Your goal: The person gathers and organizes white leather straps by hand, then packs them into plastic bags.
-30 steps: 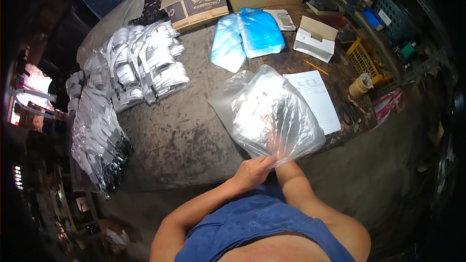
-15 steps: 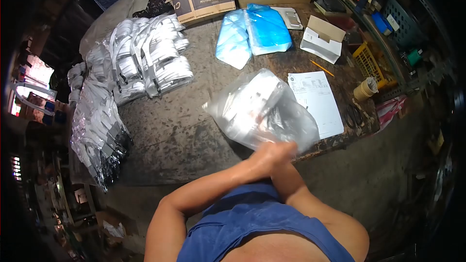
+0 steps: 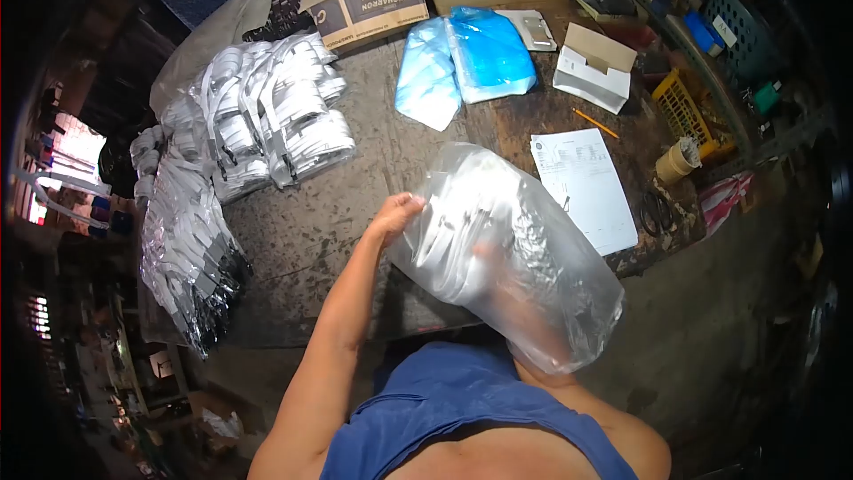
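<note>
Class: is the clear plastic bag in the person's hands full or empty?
Full: the clear plastic bag bulges with white bundled items, left hand steadying its side.

Bundled packets (image 3: 267,116) lie on the table (image 3: 311,240) at left, a paper sheet (image 3: 586,187) at right (scissors (image 3: 656,211) beside it), a cardboard box (image 3: 364,4) behind, the plastic bag (image 3: 506,258) nearest.

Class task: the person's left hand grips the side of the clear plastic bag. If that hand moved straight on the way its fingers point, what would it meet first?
The left hand already presses on the clear plastic bag, so it meets the bag first.
</note>
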Demonstrator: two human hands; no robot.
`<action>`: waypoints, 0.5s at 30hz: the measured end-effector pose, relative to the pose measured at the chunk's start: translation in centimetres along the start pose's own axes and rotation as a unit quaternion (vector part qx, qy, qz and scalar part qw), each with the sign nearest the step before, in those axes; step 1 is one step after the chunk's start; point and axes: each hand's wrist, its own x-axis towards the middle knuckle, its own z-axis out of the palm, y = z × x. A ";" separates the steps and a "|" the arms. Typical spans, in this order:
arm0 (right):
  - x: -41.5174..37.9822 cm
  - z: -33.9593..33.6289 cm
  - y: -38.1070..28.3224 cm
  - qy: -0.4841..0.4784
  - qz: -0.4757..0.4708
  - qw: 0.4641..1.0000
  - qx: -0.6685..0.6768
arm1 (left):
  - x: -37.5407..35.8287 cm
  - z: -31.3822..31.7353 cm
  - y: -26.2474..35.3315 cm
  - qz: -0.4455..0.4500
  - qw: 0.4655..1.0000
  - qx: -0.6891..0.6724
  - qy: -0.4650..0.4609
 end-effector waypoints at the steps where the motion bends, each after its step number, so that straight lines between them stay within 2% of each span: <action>1: 0.0 0.0 0.0 0.003 0.001 1.000 0.001 | -0.3 0.2 -0.1 0.048 0.995 -0.012 0.084; 2: -0.1 0.0 0.0 0.003 0.003 1.000 -0.001 | -0.4 0.2 -0.8 0.096 0.981 -0.028 0.168; 4: 0.0 0.1 -0.2 0.000 0.004 1.000 -0.003 | -0.7 -0.5 -1.1 0.068 0.983 -0.009 0.173; 6: 0.1 0.4 0.0 -0.001 0.003 1.000 -0.002 | -1.0 -1.1 -0.8 -0.032 0.959 0.248 0.132; 7: 0.3 0.4 0.1 -0.002 0.003 1.000 -0.001 | 0.2 -1.3 -1.3 -0.024 0.970 0.180 0.161; 8: 0.1 0.3 0.2 0.001 0.006 1.000 -0.004 | 0.4 -1.1 -0.2 -0.025 0.970 0.179 0.161; 10: 0.2 0.4 0.2 0.000 0.004 1.000 -0.006 | 0.4 0.4 2.0 -0.095 0.980 -0.013 0.173; 11: 0.3 0.5 0.2 0.002 0.005 1.000 -0.007 | 1.0 0.8 1.3 -0.097 0.980 -0.015 0.173; 12: 0.4 0.5 0.3 0.001 0.004 1.000 -0.008 | 1.4 1.3 0.6 0.040 0.936 0.184 0.298; 13: 0.6 0.5 0.3 0.000 0.003 1.000 -0.008 | 1.7 1.8 -0.3 0.172 0.821 0.370 0.399; 15: 0.8 0.5 0.3 0.001 0.002 1.000 -0.008 | -3.7 5.7 2.9 0.363 0.806 0.296 0.362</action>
